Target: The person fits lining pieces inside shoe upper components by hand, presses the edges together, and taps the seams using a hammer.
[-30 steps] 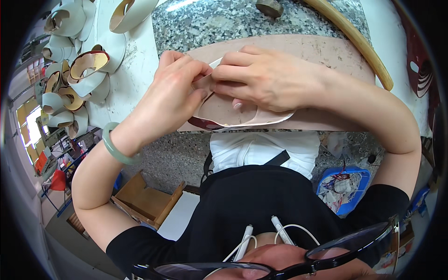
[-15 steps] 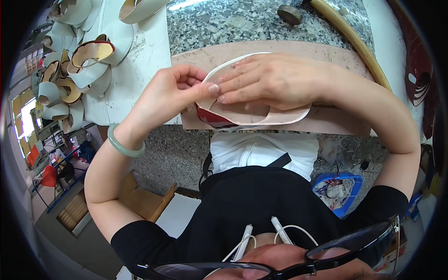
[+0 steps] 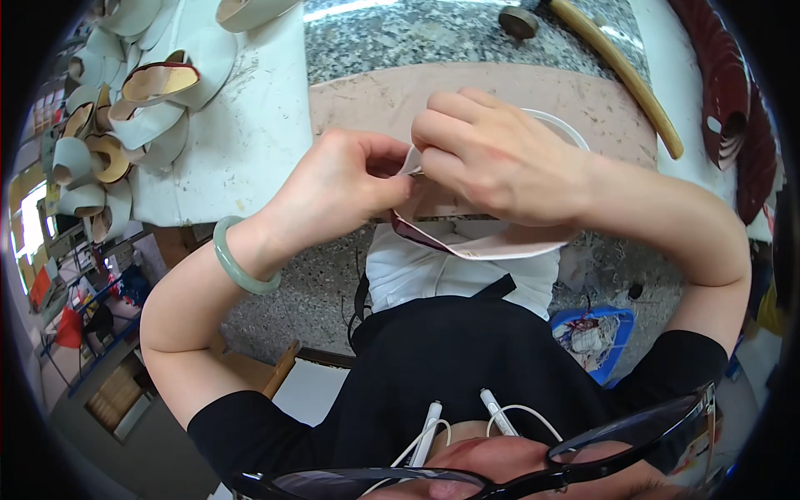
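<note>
1. From my remote seat I have the white shoe upper [image 3: 500, 245] with its dark red patch between both hands, over the near edge of the pinkish board [image 3: 358, 98], its near rim reaching out past that edge above the lap
2. My left hand [image 3: 342, 171] pinches the upper's left end between thumb and fingers; a pale green bangle [image 3: 229, 267] sits on that wrist
3. My right hand [image 3: 496, 158] arches over the upper, its curled fingers close against the left fingertips; its own fingertips are hidden, so I cannot tell how firmly it grips
4. Beyond the board I see a granite slab [image 3: 400, 40], a dark round block [image 3: 517, 23] and a curved wooden handle [image 3: 621, 71]
5. White uppers [image 3: 150, 125] crowd the left; dark red pieces [image 3: 723, 100] lie at the right
</note>
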Action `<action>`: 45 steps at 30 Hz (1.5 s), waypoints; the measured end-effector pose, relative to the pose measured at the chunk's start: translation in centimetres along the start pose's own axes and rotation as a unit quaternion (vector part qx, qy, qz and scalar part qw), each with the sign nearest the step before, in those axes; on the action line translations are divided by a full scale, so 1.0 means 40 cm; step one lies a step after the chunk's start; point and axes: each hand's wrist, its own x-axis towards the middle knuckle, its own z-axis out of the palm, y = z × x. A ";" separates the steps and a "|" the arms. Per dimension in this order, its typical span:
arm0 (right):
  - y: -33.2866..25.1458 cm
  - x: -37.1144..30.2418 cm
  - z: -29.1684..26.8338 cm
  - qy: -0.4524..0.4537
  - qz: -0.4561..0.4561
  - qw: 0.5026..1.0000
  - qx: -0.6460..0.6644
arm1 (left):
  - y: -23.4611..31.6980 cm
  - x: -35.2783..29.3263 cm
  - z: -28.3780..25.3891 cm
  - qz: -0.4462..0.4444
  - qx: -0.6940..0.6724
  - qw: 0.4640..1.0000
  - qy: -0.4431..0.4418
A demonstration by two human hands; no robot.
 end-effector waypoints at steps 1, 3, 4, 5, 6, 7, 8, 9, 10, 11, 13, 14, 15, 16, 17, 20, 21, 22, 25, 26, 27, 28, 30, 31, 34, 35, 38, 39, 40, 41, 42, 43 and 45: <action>-0.005 0.003 -0.012 -0.026 0.025 0.999 0.030 | 0.000 0.007 0.011 0.020 0.016 1.000 -0.009; -0.006 0.011 -0.039 -0.086 0.037 0.995 0.021 | 0.007 0.021 0.035 0.029 0.017 0.999 -0.036; -0.008 0.016 -0.055 -0.142 0.041 0.989 0.018 | 0.010 0.022 0.041 0.033 0.015 0.998 -0.046; -0.011 0.022 -0.081 -0.147 0.050 0.988 0.017 | 0.013 0.022 0.046 0.035 -0.008 0.998 -0.042; -0.016 0.028 -0.111 -0.220 0.072 0.972 0.036 | 0.013 0.024 0.051 0.036 -0.030 0.998 -0.041; -0.022 0.032 -0.124 -0.291 0.092 0.951 0.057 | 0.009 0.028 0.050 0.037 -0.032 0.997 -0.053; -0.027 0.034 -0.121 -0.295 0.103 0.948 0.059 | 0.003 0.033 0.044 0.064 0.023 0.997 -0.044; -0.026 0.041 -0.117 -0.294 0.100 0.950 0.031 | 0.002 0.039 0.039 0.092 0.078 0.992 -0.032; -0.025 0.047 -0.113 -0.293 0.096 0.951 0.004 | 0.006 0.048 0.037 0.093 0.076 0.992 -0.040; -0.022 0.051 -0.108 -0.296 0.102 0.950 0.005 | 0.012 0.058 0.033 0.087 0.143 0.984 -0.054; -0.006 0.063 -0.097 -0.311 0.146 0.939 -0.028 | 0.018 0.067 0.022 0.081 0.209 0.972 -0.067; 0.002 0.068 -0.095 -0.313 0.148 0.938 -0.028 | 0.019 0.069 0.016 0.117 0.267 0.955 -0.053; 0.006 0.082 -0.102 -0.324 0.183 0.928 -0.004 | 0.017 0.072 0.012 0.152 0.323 0.933 -0.042; 0.010 0.095 -0.109 -0.336 0.218 0.916 0.019 | 0.012 0.074 0.006 0.153 0.321 0.934 -0.046; 0.012 0.108 -0.117 -0.351 0.288 0.889 0.059 | 0.007 0.075 -0.001 0.197 0.400 0.894 -0.035; 0.030 0.144 -0.125 -0.413 0.303 0.854 0.091 | -0.030 0.108 -0.020 0.392 0.444 0.806 -0.020; 0.035 0.154 -0.123 -0.416 0.305 0.852 0.092 | -0.042 0.122 -0.026 0.527 0.405 0.747 -0.013; 0.037 0.164 -0.121 -0.441 0.282 0.850 0.065 | -0.049 0.136 -0.033 0.529 0.402 0.747 -0.014; 0.045 0.164 -0.121 -0.440 0.257 0.858 0.065 | -0.056 0.161 -0.058 0.602 0.426 0.663 -0.127; 0.047 0.161 -0.122 -0.411 0.252 0.872 0.089 | -0.055 0.160 -0.060 0.604 0.422 0.663 -0.130; 0.047 0.161 -0.124 -0.429 0.238 0.868 0.080 | -0.052 0.156 -0.064 0.603 0.435 0.657 -0.128; 0.046 0.147 -0.126 -0.430 0.239 0.867 0.082 | -0.049 0.154 -0.068 0.601 0.448 0.650 -0.126; 0.040 0.108 -0.139 -0.338 0.157 0.928 -0.013 | -0.040 0.154 -0.077 0.589 0.454 0.654 -0.141; 0.037 0.097 -0.146 -0.341 0.171 0.924 -0.016 | -0.038 0.156 -0.080 0.576 0.462 0.657 -0.155; 0.040 0.079 -0.166 -0.335 0.192 0.922 0.024 | -0.045 0.166 -0.075 0.558 0.446 0.679 -0.168; 0.042 0.072 -0.163 -0.335 0.195 0.921 0.025 | -0.039 0.169 -0.079 0.559 0.444 0.679 -0.171; 0.046 0.048 -0.141 -0.368 0.243 0.897 0.030 | -0.024 0.193 -0.087 0.564 0.503 0.631 -0.174; 0.043 0.045 -0.139 -0.349 0.246 0.904 0.029 | -0.024 0.201 -0.084 0.569 0.492 0.637 -0.167; 0.039 0.039 -0.136 -0.331 0.248 0.910 0.027 | -0.022 0.206 -0.079 0.573 0.482 0.643 -0.159; 0.039 0.026 -0.129 -0.330 0.248 0.910 0.027 | -0.013 0.209 -0.076 0.573 0.483 0.643 -0.160; 0.042 0.011 -0.123 -0.304 0.245 0.921 0.022 | 0.004 0.212 -0.072 0.556 0.491 0.650 -0.165; 0.044 -0.002 -0.120 -0.277 0.241 0.930 0.017 | 0.017 0.214 -0.071 0.540 0.499 0.656 -0.171; 0.045 -0.021 -0.127 -0.290 0.242 0.926 0.012 | 0.029 0.218 -0.070 0.544 0.501 0.650 -0.175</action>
